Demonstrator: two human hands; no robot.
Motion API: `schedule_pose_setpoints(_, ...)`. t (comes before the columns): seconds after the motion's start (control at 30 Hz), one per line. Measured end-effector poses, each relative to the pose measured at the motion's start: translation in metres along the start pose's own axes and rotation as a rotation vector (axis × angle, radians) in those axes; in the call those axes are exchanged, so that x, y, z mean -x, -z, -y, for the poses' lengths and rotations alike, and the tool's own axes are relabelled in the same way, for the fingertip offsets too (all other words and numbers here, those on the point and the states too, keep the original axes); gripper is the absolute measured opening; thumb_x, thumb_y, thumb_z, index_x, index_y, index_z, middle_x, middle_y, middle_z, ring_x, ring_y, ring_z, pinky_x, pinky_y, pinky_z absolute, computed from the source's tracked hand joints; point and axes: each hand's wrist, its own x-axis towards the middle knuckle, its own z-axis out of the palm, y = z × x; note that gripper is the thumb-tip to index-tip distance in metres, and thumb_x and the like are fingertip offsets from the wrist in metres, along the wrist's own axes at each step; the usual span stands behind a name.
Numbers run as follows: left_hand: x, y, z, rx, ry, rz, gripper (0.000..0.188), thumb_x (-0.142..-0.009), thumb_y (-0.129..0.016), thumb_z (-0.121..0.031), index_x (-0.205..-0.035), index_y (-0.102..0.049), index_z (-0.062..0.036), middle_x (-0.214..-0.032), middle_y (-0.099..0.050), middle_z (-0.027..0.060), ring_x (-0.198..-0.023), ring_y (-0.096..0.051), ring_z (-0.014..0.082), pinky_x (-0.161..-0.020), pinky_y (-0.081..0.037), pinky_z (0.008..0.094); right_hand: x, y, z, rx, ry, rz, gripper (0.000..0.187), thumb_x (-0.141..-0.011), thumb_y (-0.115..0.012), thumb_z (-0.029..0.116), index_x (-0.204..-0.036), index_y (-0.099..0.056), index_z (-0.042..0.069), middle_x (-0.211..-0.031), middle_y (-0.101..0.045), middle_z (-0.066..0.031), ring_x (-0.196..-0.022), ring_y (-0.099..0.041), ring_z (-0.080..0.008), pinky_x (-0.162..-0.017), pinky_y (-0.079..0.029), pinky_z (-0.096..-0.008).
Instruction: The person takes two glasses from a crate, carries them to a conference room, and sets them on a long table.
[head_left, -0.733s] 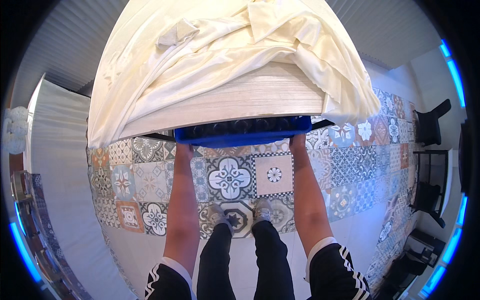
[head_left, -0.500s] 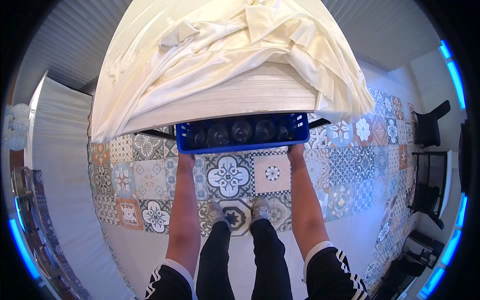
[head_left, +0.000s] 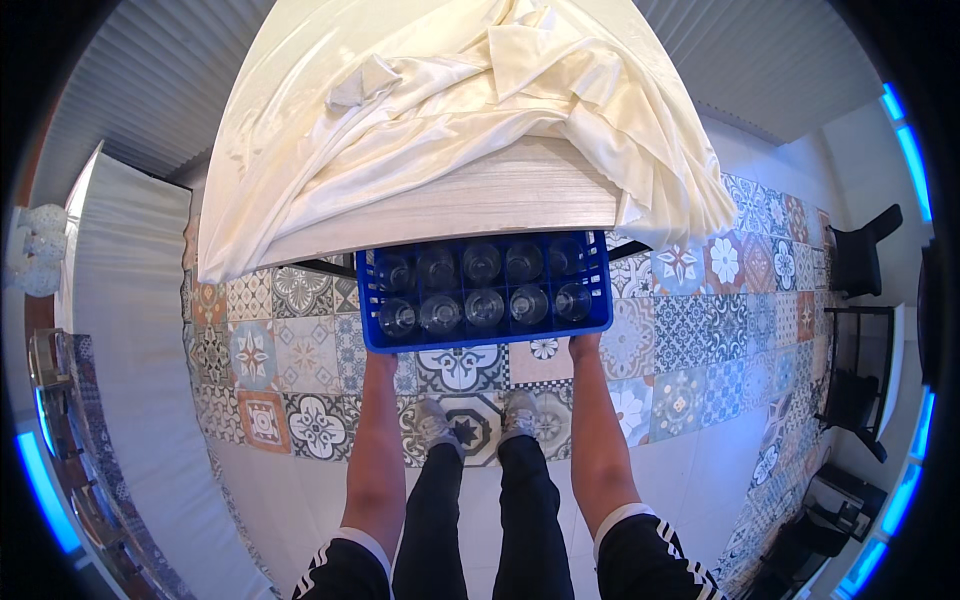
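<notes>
Hands low at the near side of a blue crate [head_left: 465, 346]: left hand [head_left: 381, 361] just under the near left corner, right hand [head_left: 584, 347] just under the near right, well apart. Fingers hidden by the crate; cannot tell whether curled tight or laid flat. Crate partly out from under a pale wooden tabletop [head_left: 500, 190], far end out of sight beneath the board. Inside, clear glasses [head_left: 484, 307] in two visible rows of five; cannot tell whether upright or inverted. Step in hand, by judgement: bearing the load at the table's edge. Best done with both corners at one height, forearms [head_left: 372, 440] working evenly, no jerks, so as not to knock glass on glass. Tightest margin at the tabletop's edge, over the back row; safest to stay low near it. Also to mind: black frame bars [head_left: 328, 266] near both sides, and cream cloth [head_left: 660, 180] hanging at the right corner, liable to snag. Widest room on the near side, over patterned tiles [head_left: 310, 340], but with shoes [head_left: 520, 415] below. Well off at right, a black chair [head_left: 862, 250]; at left, a white-covered surface [head_left: 125, 240].
</notes>
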Motion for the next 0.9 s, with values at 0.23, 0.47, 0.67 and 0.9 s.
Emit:
schedule_pose_setpoints(0.23,0.007,0.019,0.010,0.102,-0.005,0.123,0.032,-0.092,-0.049,-0.029,-0.118,-0.054,-0.0101,-0.113,-0.060,0.0062,-0.100,-0.059,0.0193,-0.086,-0.049,0.0356,0.026,0.030,-0.021,-0.110,0.039,0.063,0.042,-0.092,-0.052,0.032,-0.129,-0.046,0.012,-0.120,-0.055,-0.0042,-0.107,-0.055,-0.0186,-0.091,-0.048,-0.0356)
schedule_pose_setpoints(0.47,0.047,0.015,0.007,0.186,-0.050,0.209,0.032,-0.093,-0.048,-0.031,-0.117,-0.055,-0.0104,-0.109,-0.062,0.0054,-0.097,-0.060,0.0176,-0.085,-0.050,0.0334,0.054,0.035,-0.019,-0.231,0.062,0.125,0.038,-0.094,-0.048,0.030,-0.127,-0.048,0.011,-0.119,-0.056,-0.0042,-0.106,-0.055,-0.0184,-0.091,-0.047,-0.0355)
schedule_pose_setpoints(0.67,0.044,0.042,0.018,0.079,-0.018,0.200,0.035,-0.092,-0.049,-0.031,-0.120,-0.053,-0.0096,-0.113,-0.060,0.0061,-0.102,-0.059,0.0194,-0.088,-0.048,0.0346,0.053,0.041,-0.021,-0.092,0.021,0.020,0.037,-0.094,-0.048,0.029,-0.126,-0.048,0.011,-0.119,-0.056,-0.0047,-0.105,-0.056,-0.0185,-0.090,-0.047,-0.0353)
schedule_pose_setpoints(0.9,0.052,0.077,0.022,-0.368,-0.127,0.212,0.040,-0.092,-0.049,-0.033,-0.124,-0.050,-0.0100,-0.120,-0.057,0.0075,-0.107,-0.056,0.0222,-0.093,-0.044,0.0365,0.075,0.053,-0.014,0.239,-0.169,-0.182,0.036,-0.095,-0.047,0.028,-0.126,-0.049,0.010,-0.119,-0.056,-0.0053,-0.105,-0.056,-0.0186,-0.090,-0.047,-0.0351)
